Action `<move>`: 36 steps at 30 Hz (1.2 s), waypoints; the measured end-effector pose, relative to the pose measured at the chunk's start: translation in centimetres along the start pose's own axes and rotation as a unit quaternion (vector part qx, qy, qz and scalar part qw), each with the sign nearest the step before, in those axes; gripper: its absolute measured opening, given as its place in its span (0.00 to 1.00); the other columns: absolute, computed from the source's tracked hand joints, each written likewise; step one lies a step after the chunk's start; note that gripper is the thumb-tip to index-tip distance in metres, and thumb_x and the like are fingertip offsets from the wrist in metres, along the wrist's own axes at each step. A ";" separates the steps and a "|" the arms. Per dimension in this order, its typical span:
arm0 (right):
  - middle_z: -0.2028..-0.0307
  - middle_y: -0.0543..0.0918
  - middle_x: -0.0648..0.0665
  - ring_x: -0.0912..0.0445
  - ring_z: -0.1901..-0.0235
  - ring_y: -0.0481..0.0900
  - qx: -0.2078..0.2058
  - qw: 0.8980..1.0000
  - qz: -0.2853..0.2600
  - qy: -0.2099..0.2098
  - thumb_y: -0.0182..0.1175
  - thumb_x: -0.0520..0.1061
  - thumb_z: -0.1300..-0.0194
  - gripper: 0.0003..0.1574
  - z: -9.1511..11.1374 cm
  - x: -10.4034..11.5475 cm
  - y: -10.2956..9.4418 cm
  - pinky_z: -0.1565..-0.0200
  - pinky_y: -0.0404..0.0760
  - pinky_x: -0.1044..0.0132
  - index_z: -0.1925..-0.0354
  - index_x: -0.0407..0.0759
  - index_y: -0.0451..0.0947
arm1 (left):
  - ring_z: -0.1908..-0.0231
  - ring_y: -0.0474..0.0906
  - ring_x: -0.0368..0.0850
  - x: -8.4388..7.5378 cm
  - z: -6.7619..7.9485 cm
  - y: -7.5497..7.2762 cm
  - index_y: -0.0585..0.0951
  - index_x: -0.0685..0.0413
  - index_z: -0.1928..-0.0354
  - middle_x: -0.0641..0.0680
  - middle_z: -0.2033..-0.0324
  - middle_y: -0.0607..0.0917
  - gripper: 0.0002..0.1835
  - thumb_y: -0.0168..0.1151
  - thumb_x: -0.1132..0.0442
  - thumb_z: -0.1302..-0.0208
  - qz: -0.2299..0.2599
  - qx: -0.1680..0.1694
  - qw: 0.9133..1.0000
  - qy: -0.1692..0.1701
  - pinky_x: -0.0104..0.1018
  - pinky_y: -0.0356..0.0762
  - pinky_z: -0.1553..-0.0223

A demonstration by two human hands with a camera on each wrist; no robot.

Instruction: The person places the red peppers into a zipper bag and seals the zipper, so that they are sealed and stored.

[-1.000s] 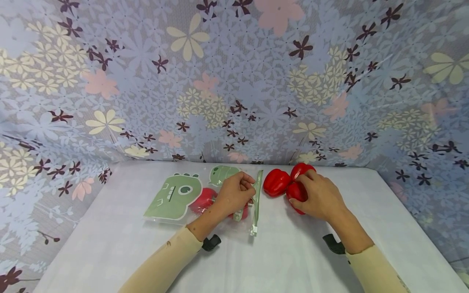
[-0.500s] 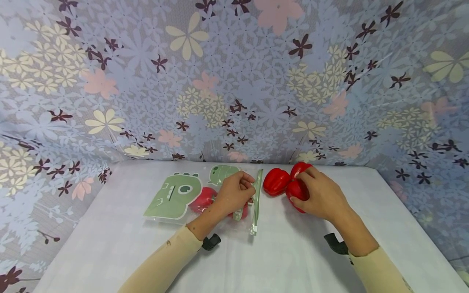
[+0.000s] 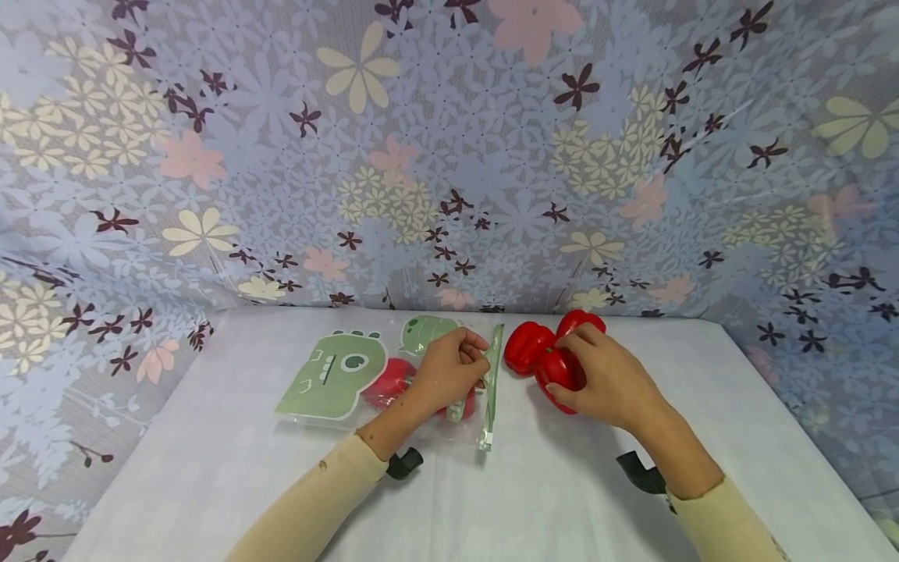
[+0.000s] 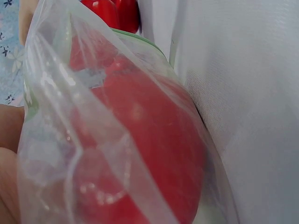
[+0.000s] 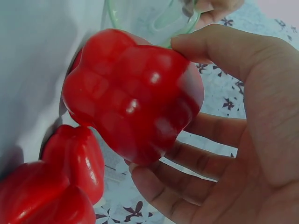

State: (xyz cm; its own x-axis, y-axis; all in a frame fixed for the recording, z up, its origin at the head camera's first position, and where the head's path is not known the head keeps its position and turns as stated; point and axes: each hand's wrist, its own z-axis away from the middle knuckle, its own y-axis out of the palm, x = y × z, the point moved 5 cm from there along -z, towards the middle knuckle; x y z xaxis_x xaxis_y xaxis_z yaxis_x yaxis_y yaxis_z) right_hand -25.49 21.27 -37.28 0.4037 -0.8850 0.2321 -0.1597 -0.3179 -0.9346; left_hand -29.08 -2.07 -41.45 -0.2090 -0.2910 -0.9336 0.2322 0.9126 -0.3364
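Note:
A clear zip bag (image 3: 335, 386) with green monster prints lies on the left part of the table. Red bell peppers (image 3: 388, 384) show through its plastic, and one pepper (image 4: 154, 130) fills much of the left wrist view. At the bag's green-edged mouth (image 5: 112, 14), my left hand (image 3: 449, 376) pinches the rim and the mouth gapes. My right hand (image 3: 612, 384) grips a red bell pepper (image 5: 133, 93), thumb on one side and fingers curled on the other. Just behind it sit two more peppers, one nearer the bag (image 3: 528, 347) and one farther right (image 3: 580, 320).
A white cloth covers the table (image 3: 548, 499). A flowered curtain (image 3: 449, 156) rises behind its back edge and at both sides. Dark wrist mounts (image 3: 405, 465) show under both forearms.
My right hand has shifted slightly left with the bell pepper, turning it so its stem end shows, and away from the far right pepper. My left hand and the bag stay put.

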 end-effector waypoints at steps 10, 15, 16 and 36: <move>0.47 0.81 0.41 0.43 0.49 0.83 0.003 0.999 -0.017 -0.031 0.83 0.53 0.52 0.41 0.1 1.4 0.8 0.55 0.90 0.42 0.42 0.40 0.82 | 0.75 0.87 0.43 0.1 -0.1 0.1 0.82 0.65 0.48 0.53 0.66 0.83 0.13 0.62 0.69 0.32 -0.007 0.001 1.000 -0.013 0.36 0.87 0.71; 0.46 0.81 0.42 0.44 0.46 0.81 0.002 0.999 -0.019 -0.043 0.85 0.52 0.55 0.43 0.2 2.2 1.2 0.54 0.90 0.42 0.42 0.42 0.82 | 0.75 0.86 0.43 0.2 -0.1 0.1 0.82 0.64 0.48 0.54 0.66 0.83 0.13 0.62 0.68 0.32 -0.008 0.004 1.000 -0.014 0.36 0.88 0.70; 0.46 0.81 0.42 0.44 0.45 0.81 0.003 0.999 -0.020 -0.045 0.85 0.52 0.55 0.43 0.2 2.3 1.3 0.54 0.90 0.41 0.42 0.42 0.82 | 0.75 0.86 0.43 0.2 -0.1 0.1 0.82 0.64 0.48 0.54 0.66 0.83 0.13 0.62 0.68 0.32 -0.007 0.004 1.000 -0.014 0.36 0.88 0.70; 0.39 0.78 0.46 0.47 0.37 0.77 0.004 0.992 -0.069 -0.107 0.87 0.49 0.54 0.46 0.3 4.4 3.6 0.45 0.88 0.46 0.37 0.45 0.82 | 0.75 0.86 0.43 0.1 -0.1 0.0 0.82 0.64 0.48 0.53 0.65 0.84 0.13 0.62 0.68 0.32 -0.015 0.004 1.000 -0.007 0.36 0.88 0.70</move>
State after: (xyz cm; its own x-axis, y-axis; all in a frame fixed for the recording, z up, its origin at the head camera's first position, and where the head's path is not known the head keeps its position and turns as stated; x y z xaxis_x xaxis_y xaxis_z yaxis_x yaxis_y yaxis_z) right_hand -24.05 16.33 -39.73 0.6030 -0.7405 0.2966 -0.0831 -0.4281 -0.8999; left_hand -29.17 -2.13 -41.58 -0.2023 -0.3217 -0.9250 0.2338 0.9013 -0.3646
